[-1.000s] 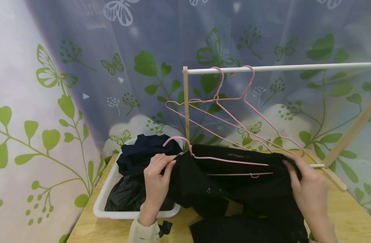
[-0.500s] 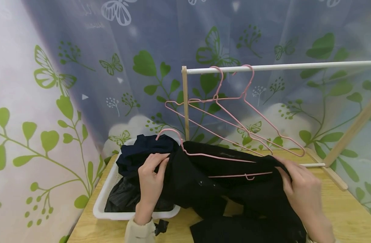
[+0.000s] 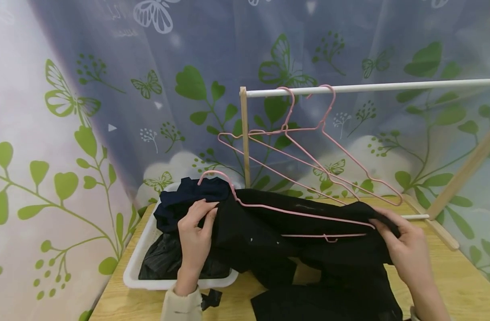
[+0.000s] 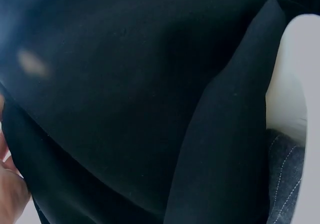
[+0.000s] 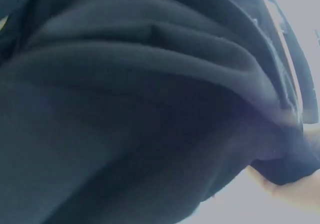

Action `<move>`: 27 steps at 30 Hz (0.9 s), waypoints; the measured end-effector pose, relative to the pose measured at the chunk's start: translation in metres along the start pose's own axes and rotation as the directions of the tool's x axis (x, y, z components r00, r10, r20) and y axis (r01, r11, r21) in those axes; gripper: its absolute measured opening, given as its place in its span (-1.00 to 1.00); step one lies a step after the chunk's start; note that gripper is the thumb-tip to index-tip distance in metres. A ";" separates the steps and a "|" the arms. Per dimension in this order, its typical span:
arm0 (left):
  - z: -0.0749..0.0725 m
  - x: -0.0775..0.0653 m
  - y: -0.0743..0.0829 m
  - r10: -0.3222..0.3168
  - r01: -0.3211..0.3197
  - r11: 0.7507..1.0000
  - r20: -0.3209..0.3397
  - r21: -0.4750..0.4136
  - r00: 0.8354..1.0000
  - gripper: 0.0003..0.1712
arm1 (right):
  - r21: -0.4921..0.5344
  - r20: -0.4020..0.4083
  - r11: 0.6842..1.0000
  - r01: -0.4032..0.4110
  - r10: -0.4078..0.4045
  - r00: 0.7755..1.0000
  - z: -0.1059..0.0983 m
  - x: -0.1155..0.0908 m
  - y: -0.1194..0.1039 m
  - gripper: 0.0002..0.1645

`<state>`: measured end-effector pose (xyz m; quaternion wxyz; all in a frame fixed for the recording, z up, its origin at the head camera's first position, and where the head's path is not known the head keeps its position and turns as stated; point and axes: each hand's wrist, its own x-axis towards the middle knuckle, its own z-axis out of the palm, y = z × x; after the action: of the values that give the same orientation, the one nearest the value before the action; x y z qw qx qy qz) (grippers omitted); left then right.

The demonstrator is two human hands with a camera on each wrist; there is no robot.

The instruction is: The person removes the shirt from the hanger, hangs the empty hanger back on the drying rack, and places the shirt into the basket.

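Observation:
A black garment (image 3: 261,240) is spread between both hands, its open edge facing up. A pink wire hanger (image 3: 305,214) sits in that opening, its hook sticking out at the upper left. My left hand (image 3: 194,240) pinches the garment's left edge between thumb and fingers, just below the hook. The right hand (image 3: 409,245) grips the right edge, close to the hanger's right end. Part of the hanger's lower bar is hidden by cloth. Dark fabric (image 4: 125,94) fills most of the left wrist view, and blurred folds (image 5: 150,84) fill the right wrist view.
A white basket (image 3: 134,263) with dark clothes stands left on the wooden table (image 3: 461,290). Behind the garment, two pink hangers (image 3: 287,127) hang from the white rail (image 3: 369,88) of a wooden rack. A patterned curtain (image 3: 213,35) covers the back.
My left hand and the hanger hook have shifted left. The right hand moved left, then back right, drawing the edge outward, and more of the hanger's right end shows.

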<state>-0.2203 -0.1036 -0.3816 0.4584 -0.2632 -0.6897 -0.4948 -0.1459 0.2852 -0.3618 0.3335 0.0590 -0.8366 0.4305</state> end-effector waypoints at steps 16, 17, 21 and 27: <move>0.003 -0.004 -0.001 -0.080 0.081 0.997 -0.062 0.001 0.995 -0.85 | 0.191 0.050 0.977 -0.093 0.085 0.995 0.021 -0.004 -0.002 -0.59; 0.003 -0.003 -0.001 -0.069 0.069 0.998 -0.050 -0.004 0.996 -0.85 | 0.199 0.043 0.975 -0.096 0.089 0.995 0.022 -0.004 -0.002 -0.59; -0.002 -0.002 -0.003 -0.043 0.044 0.998 0.024 -0.045 0.999 -0.86 | 0.517 0.059 0.846 -0.130 0.116 0.991 0.022 -0.002 -0.002 -0.55; -0.007 -0.001 -0.001 -0.062 0.073 0.991 0.103 -0.109 0.993 -0.86 | 0.491 0.204 0.854 -0.172 0.080 0.976 0.023 -0.001 0.001 -0.57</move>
<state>-0.2180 -0.1100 -0.3818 0.3908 -0.2895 -0.6911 -0.5346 -0.1577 0.2680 -0.3724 0.2021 0.1268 -0.7227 0.6486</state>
